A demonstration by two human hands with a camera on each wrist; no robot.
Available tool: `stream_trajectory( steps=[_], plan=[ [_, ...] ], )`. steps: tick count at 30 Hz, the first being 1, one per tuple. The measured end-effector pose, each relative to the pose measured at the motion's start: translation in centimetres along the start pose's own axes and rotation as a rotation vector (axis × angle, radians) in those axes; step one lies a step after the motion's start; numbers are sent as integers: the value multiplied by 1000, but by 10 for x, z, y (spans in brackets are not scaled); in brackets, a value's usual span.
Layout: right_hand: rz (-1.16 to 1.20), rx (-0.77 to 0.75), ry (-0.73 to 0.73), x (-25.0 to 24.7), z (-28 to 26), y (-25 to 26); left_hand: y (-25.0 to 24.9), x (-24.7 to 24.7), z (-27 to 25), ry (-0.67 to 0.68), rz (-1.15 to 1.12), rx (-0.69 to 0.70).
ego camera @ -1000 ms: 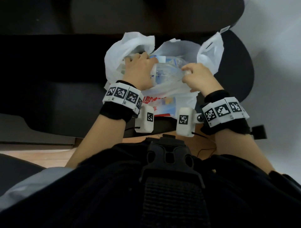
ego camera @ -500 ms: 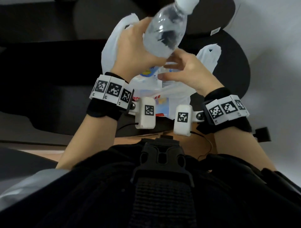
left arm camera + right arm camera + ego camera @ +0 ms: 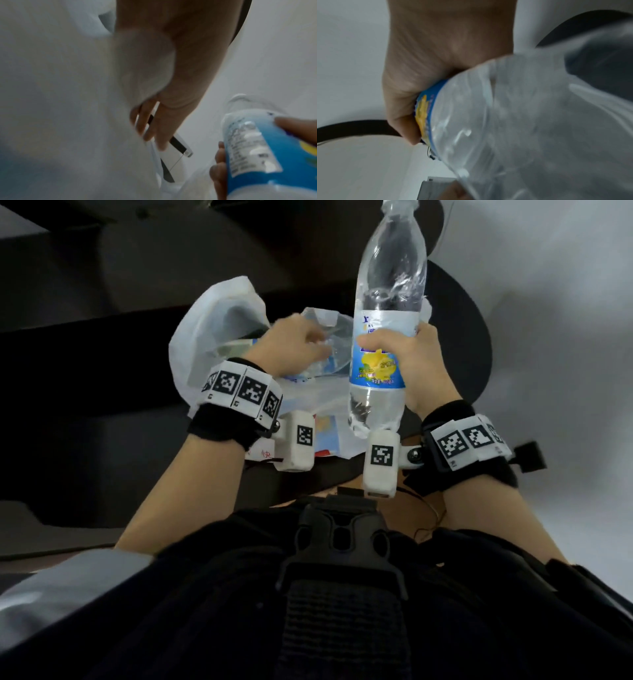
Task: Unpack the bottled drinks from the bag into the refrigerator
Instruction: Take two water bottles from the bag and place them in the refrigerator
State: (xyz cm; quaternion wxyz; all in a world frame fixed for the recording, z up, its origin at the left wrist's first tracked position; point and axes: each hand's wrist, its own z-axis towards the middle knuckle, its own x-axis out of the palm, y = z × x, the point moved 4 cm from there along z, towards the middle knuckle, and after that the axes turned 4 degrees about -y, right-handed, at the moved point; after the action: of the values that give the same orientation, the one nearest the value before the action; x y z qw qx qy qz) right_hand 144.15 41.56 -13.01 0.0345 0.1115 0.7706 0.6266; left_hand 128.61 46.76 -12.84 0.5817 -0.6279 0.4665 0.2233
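Note:
A clear drink bottle (image 3: 388, 302) with a blue and yellow label stands upright above the bag. My right hand (image 3: 397, 347) grips it round the label; the right wrist view shows the same bottle (image 3: 522, 121) close up with my right hand (image 3: 406, 108) wrapped round it. The white plastic bag (image 3: 212, 337) lies open on a dark round surface. My left hand (image 3: 291, 344) reaches into the bag's mouth, over another clear bottle (image 3: 337, 350). In the left wrist view the left hand's fingers (image 3: 150, 128) look fairly straight and blurred, with the held bottle (image 3: 257, 142) at lower right.
The bag sits on a dark round seat or table (image 3: 462, 344). A pale wall or floor (image 3: 548, 302) fills the right side. Dark furniture (image 3: 85, 320) takes up the left and far side. My dark clothing and chest harness (image 3: 342, 542) fill the bottom.
The bottle has passed from my left hand to my right hand, which now holds it upright. My left hand has dropped back into the bag.

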Motion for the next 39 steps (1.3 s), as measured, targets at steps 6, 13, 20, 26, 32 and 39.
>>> stream_trajectory(
  steps=[6,13,20,26,32,39],
  plan=[
    [9,33,-32,-14,2,-4,8,27,26,194,366,1],
    [50,44,-33,-16,1,-4,23,29,41,84,408,-132],
    [68,22,-71,-12,-2,0,20,11,38,-20,343,-137],
    [62,3,-28,-2,-7,6,19,-42,16,-390,44,-145],
    [58,-27,47,13,-19,14,2,-73,-42,-677,-509,-34],
    [30,-36,228,36,-46,15,8,-69,-127,-852,-1031,-3]
  ],
)
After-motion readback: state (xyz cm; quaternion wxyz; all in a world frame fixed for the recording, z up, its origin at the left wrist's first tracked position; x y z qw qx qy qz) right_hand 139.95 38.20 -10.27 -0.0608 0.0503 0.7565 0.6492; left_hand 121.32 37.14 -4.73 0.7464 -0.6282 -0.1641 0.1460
